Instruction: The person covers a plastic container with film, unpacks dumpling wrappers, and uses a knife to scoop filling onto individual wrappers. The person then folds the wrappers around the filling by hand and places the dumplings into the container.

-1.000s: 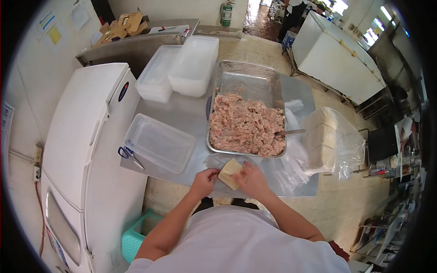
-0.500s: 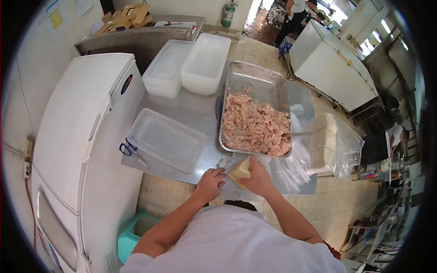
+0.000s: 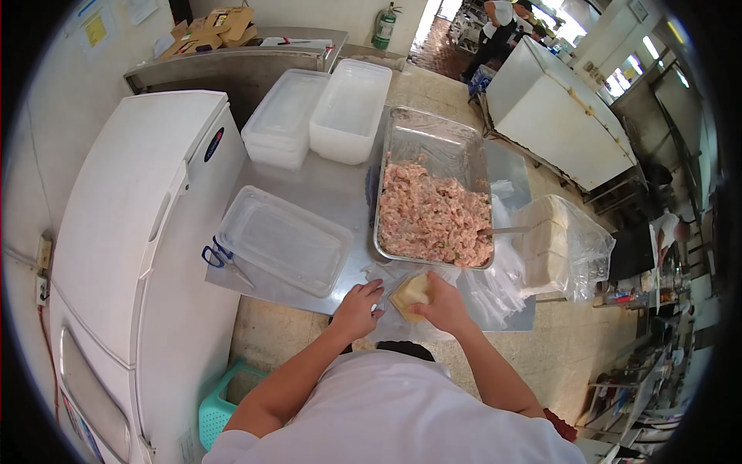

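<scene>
My right hand (image 3: 446,307) grips a small stack of pale yellow, square dough wrappers (image 3: 410,297) at the near edge of the metal table, thumb on the near side. To the left of the stack, my left hand (image 3: 358,311) rests over the clear plastic sheeting (image 3: 394,331), its fingers loosely bent and apart. A small pale spot shows at its fingers; I cannot make out what it is. Just beyond both hands stands a metal tray (image 3: 437,121) partly filled with pink minced meat (image 3: 431,209). A flat utensil handle (image 3: 506,230) sticks out of the meat on the right.
A translucent plastic container (image 3: 284,240) lies at left, beside blue-handled scissors (image 3: 226,259). More containers (image 3: 349,108) are stacked at the back. A plastic bag of pale blocks (image 3: 545,243) sits at right. A white refrigerator (image 3: 139,224) flanks the table; a person (image 3: 495,35) stands far behind.
The wrapper stack has turned and shifted slightly in my right hand, and more of its top shows. My left hand's fingers have spread a little. The view has shifted slightly.
</scene>
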A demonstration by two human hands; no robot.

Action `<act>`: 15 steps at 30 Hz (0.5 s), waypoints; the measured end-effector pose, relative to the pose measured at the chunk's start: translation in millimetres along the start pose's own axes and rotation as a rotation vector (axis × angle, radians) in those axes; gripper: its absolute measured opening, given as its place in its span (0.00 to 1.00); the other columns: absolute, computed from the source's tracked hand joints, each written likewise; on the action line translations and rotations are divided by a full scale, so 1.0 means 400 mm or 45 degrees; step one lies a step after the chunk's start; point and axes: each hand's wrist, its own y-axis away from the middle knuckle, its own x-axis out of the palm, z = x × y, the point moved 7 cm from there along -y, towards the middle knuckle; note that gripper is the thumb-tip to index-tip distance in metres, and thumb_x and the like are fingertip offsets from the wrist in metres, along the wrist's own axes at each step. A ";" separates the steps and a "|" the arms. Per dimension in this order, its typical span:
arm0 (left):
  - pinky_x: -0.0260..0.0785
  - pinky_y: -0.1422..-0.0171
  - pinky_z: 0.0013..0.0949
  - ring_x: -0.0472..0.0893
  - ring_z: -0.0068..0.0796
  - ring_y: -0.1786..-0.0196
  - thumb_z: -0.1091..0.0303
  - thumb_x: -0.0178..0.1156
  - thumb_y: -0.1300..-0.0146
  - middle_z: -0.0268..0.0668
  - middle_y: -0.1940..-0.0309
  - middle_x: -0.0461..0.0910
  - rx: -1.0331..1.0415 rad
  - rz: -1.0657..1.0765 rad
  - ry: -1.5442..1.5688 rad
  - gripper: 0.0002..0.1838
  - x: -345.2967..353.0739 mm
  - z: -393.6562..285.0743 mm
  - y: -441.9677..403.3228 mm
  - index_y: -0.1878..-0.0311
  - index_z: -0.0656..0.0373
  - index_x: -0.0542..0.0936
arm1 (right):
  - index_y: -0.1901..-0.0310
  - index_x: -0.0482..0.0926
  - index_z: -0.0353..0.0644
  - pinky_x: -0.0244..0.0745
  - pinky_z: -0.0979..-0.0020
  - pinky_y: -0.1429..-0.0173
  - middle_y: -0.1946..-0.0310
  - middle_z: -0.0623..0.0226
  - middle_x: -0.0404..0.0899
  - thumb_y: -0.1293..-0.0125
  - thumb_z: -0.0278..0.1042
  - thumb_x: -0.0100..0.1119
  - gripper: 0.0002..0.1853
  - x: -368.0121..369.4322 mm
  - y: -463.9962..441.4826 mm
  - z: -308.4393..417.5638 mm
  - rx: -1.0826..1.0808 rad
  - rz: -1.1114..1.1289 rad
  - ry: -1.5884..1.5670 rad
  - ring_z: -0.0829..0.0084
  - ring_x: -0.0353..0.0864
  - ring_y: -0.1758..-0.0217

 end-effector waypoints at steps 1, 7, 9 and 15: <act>0.70 0.27 0.43 0.76 0.47 0.35 0.68 0.72 0.43 0.44 0.27 0.73 -0.020 0.016 0.024 0.29 -0.001 0.000 -0.001 0.37 0.65 0.81 | 0.30 0.72 0.27 0.78 0.57 0.34 0.36 0.39 0.79 0.48 0.43 0.82 0.46 -0.002 0.002 -0.002 -0.058 -0.023 0.001 0.49 0.82 0.34; 0.73 0.31 0.44 0.79 0.48 0.40 0.70 0.73 0.43 0.44 0.35 0.81 -0.075 -0.143 0.134 0.25 -0.026 -0.016 -0.014 0.41 0.63 0.84 | 0.45 0.86 0.31 0.76 0.63 0.32 0.30 0.44 0.76 0.38 0.35 0.75 0.22 0.001 0.015 -0.069 -0.076 -0.002 -0.355 0.56 0.80 0.29; 0.73 0.32 0.45 0.79 0.48 0.41 0.70 0.74 0.43 0.44 0.39 0.82 0.022 -0.191 0.145 0.24 -0.055 -0.066 -0.028 0.42 0.62 0.84 | 0.49 0.89 0.33 0.75 0.65 0.31 0.28 0.45 0.75 0.35 0.32 0.72 0.16 -0.003 0.025 -0.090 0.007 0.005 -0.535 0.58 0.79 0.28; 0.72 0.32 0.46 0.79 0.48 0.41 0.68 0.75 0.44 0.43 0.44 0.83 0.218 -0.122 0.199 0.23 -0.089 -0.225 -0.092 0.44 0.60 0.85 | 0.54 0.90 0.36 0.77 0.64 0.33 0.31 0.45 0.78 0.34 0.29 0.68 0.09 0.006 0.044 -0.144 -0.036 -0.043 -0.724 0.54 0.82 0.32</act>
